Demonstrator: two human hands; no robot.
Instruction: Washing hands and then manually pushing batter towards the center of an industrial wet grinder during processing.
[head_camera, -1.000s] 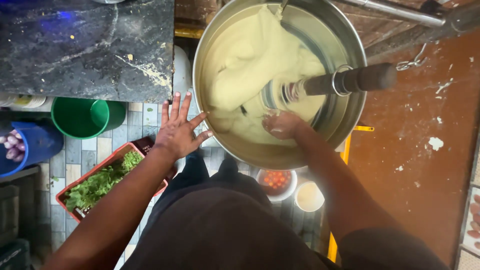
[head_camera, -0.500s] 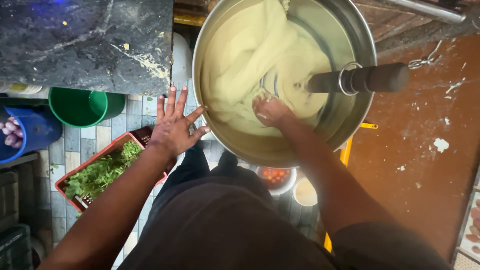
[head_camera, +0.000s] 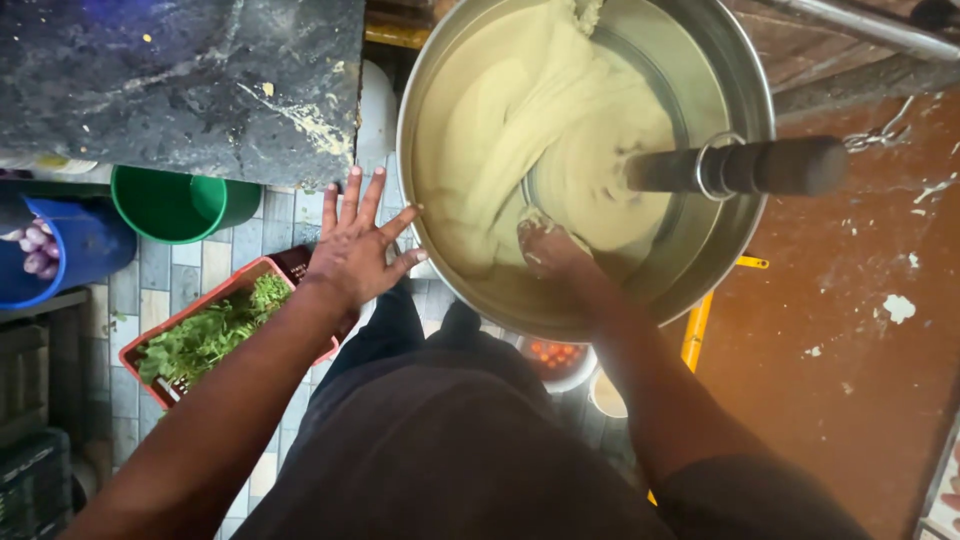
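- Right hand (head_camera: 548, 248) is down inside the big steel drum (head_camera: 745, 80), smeared with pale batter (head_camera: 520, 120) and pressing into it. The fingers are buried, so I can't tell if it's clenched or flat.
- Compared with a second ago, that hand has slid from the middle of the drum over toward the near wall, and the batter now lies more heaped on the far-left side, with bare steel showing around the centre.
- Looks to me like it's pushing batter off the wall, so the mixing is mid-way, not finished.
- Left hand (head_camera: 355, 250) hasn't really moved: fingers spread wide, holding nothing, palm braced against the drum's outer rim on its left.
- Dark roller shaft (head_camera: 740, 167) with a metal ring pokes into the drum from the right, its tip in the batter.
- Batter is thick, smooth and creamy yellow, with folds and ridges in it.
- Left of the drum: dark stone bench (head_camera: 180, 70); on the floor below, a green bucket (head_camera: 165, 205) and a red crate of leafy greens (head_camera: 205, 335).
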